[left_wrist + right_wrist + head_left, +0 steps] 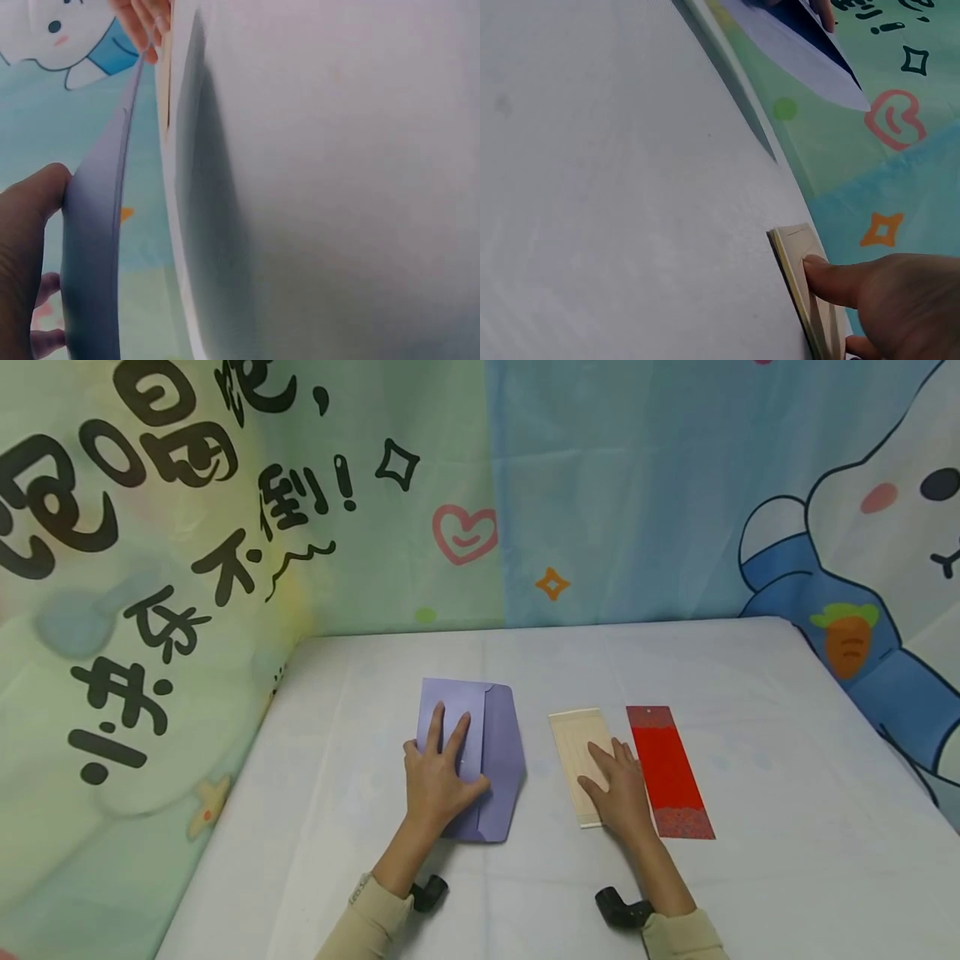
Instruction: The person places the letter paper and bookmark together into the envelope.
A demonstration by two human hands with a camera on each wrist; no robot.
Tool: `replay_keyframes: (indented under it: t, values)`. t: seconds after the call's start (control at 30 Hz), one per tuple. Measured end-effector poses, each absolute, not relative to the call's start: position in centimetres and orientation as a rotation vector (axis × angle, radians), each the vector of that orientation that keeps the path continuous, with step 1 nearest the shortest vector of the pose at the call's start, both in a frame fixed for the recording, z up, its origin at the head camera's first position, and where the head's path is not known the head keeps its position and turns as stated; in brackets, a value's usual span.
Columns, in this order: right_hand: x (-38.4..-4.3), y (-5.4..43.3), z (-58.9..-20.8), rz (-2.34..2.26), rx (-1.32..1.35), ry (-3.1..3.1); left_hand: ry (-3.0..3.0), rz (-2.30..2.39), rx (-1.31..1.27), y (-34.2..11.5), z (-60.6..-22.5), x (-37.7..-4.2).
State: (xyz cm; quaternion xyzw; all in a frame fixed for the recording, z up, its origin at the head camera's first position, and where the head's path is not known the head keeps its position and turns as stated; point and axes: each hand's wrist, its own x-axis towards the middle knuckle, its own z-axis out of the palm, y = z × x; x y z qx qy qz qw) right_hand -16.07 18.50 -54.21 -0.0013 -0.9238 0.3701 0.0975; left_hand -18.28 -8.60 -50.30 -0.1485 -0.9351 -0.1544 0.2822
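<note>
A purple envelope [501,752], its flap spread to the right, sits under my left hand [437,785]. That hand's fingers are spread over the envelope's pocket, thumb at the flap side. In the left wrist view the envelope [94,247] shows edge-on, with a shadow beside it on the white cloth. My right hand [621,785] rests on a narrow beige packet [581,735], thumb and index finger on its face, the other fingers by its right edge. Several thin layers show along the packet's side [799,300] in the right wrist view.
A long red paper packet [667,768] with patterned ends lies just right of the beige one. White cloth [787,793] covers the table. Printed curtains [630,510] rise behind and at the left. Dark camera mounts [621,908] sit at both wrists.
</note>
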Motion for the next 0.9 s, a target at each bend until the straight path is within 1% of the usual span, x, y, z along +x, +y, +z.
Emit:
replay_keyframes:
  t: [0.37, 0.57, 0.8, 0.9]
  values:
    - [-16.4, 18.0, -54.3, 1.175, -0.130, -2.589, -2.516, -0.383, -0.414, -8.5, -50.6, -18.4]
    - [-16.4, 18.4, -53.4, 1.238, -0.173, -2.650, -2.505, -0.379, -0.423, -8.4, -50.7, -18.5]
    - [-15.9, 19.7, -51.6, 1.645, -0.394, -2.548, -2.497, -0.386, -0.407, -8.4, -50.7, -18.5]
    - [-15.7, 20.0, -50.2, 1.789, -0.444, -2.493, -2.506, -0.382, -0.403, -8.4, -50.5, -18.4]
